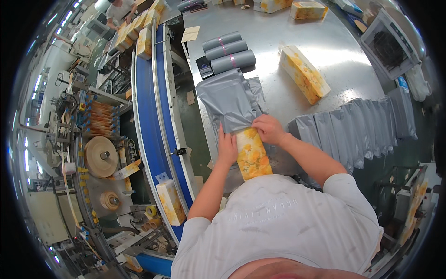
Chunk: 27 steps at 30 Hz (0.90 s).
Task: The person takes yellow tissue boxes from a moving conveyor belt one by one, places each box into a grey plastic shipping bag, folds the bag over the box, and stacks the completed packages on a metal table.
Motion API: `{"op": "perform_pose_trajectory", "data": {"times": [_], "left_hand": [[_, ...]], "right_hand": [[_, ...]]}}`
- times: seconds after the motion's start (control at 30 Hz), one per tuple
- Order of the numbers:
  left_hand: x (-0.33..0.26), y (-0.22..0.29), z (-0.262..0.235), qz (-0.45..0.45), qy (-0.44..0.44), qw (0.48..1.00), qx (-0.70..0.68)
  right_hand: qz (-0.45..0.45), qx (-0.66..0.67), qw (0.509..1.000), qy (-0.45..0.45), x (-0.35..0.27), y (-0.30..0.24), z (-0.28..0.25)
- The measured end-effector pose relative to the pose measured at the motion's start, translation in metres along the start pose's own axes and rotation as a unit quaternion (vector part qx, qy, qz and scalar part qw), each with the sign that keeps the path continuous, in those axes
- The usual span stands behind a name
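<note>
A grey plastic bag [227, 100] lies on the metal table right in front of me, its mouth toward my body. The far end of a long pack [253, 156], white with yellow flowers, is inside that mouth; the near end sticks out against my shirt. At the left corner of the opening, my left hand [226, 148] pinches the bag's edge beside the pack, its index finger stretched upward. My right hand [269, 129] has curled fingers closed on the bag's right edge, over the pack's right side. Part of the bag's rim is hidden under the fingers.
Rolls of grey bags [232, 60] lie beyond the bag. A flowered pack [304, 74] rests to the right, above a row of filled grey bags [344, 130]. On my left runs a blue conveyor [151, 116] carrying a flowered pack [171, 202]. A co-worker [121, 11] is far left.
</note>
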<state>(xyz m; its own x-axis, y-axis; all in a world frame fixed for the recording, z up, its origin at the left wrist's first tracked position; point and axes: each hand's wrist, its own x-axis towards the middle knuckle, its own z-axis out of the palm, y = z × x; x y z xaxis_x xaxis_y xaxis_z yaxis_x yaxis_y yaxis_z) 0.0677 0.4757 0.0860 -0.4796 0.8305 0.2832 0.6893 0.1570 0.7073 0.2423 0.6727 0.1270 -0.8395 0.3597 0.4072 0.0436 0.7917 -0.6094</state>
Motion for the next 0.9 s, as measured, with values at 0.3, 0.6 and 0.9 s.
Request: {"op": "perform_pose_trajectory", "data": {"times": [0.3,0.6,0.9], "left_hand": [[0.039,-0.06,-0.001,-0.261,0.074,0.942,-0.198],[-0.043,-0.024,-0.049,-0.072,-0.281,0.956,0.055],[-0.095,-0.016,-0.068,-0.194,-0.105,0.973,-0.072]], "right_hand": [[0.201,-0.161,0.96,-0.108,0.027,0.013,0.035],[0.229,-0.187,0.906,-0.302,-0.068,-0.03,0.031],[0.346,0.024,0.91,-0.228,-0.117,-0.072,0.023]]}}
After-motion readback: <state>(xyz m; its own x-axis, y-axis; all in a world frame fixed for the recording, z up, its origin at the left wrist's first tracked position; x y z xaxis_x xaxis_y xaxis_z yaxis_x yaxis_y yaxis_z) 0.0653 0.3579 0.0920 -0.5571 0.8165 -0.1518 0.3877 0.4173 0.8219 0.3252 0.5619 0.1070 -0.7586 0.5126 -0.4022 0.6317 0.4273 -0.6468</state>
